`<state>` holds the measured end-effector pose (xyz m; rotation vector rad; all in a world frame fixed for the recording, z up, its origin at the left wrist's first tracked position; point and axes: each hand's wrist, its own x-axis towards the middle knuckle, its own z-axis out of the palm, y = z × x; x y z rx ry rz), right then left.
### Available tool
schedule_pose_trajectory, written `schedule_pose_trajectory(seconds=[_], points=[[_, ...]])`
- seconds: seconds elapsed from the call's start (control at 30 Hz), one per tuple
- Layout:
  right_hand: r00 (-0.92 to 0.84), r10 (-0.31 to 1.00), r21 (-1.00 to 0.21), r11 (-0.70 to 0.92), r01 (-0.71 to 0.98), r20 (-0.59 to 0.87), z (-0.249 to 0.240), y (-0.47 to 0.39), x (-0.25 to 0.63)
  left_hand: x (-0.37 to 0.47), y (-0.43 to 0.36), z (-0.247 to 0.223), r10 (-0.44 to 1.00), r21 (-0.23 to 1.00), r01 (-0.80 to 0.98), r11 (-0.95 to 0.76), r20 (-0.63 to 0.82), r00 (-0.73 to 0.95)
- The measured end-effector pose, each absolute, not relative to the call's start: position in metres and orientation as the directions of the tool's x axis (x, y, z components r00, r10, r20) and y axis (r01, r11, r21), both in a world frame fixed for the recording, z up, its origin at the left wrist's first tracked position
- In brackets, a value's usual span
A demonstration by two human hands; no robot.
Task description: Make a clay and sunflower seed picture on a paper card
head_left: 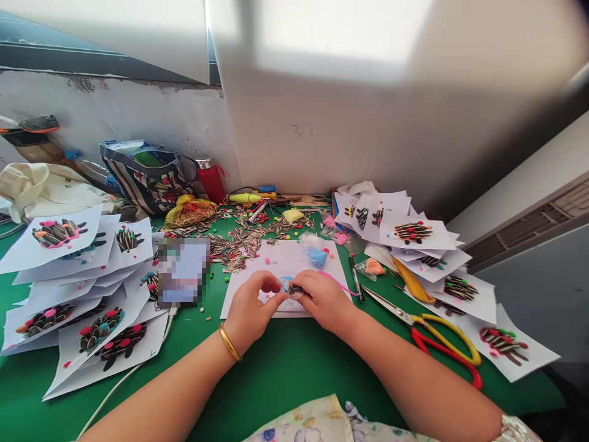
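Observation:
My left hand (252, 307), with a gold bangle at the wrist, pinches a small clear plastic bag (292, 290) between thumb and forefinger. My right hand (327, 302) grips the other side of it; something dark, like modelling clay, shows inside, partly hidden by the fingers. Both hands are over white paper sheets (281, 253). Blue clay in a plastic bag (316, 255) lies on the paper just beyond my right hand. A patch of light blue shows on the paper behind my fingertips. A pink thin stick (339, 283) lies beside my right hand.
Sunflower seeds (234, 245) and small coloured balls are scattered ahead. Seed-decorated cards are stacked at left (87, 288) and right (418, 233). Scissors (432, 334), a black pen (356, 279) and orange clay (373, 266) lie right. A phone (184, 271) with a cable lies left; a red flask (211, 181) stands behind.

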<state>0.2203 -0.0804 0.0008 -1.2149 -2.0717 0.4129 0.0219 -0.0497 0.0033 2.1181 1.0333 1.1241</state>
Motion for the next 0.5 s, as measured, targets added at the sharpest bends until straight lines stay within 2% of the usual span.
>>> schedule_pose_trajectory(seconds=[0.23, 0.5], points=[[-0.345, 0.853, -0.580, 0.520, 0.627, 0.393, 0.0070, -0.0825, 0.2200, 0.0225, -0.0541, 0.0077, 0.684, 0.615, 0.308, -0.726, 0.599, 0.416], [-0.369, 0.839, -0.561, 0.542, 0.625, 0.400, 0.0080, -0.0817, 0.2206, 0.0216, -0.0518, 0.0063, 0.628, 0.457, 0.433, -0.777, 0.603, 0.492]])
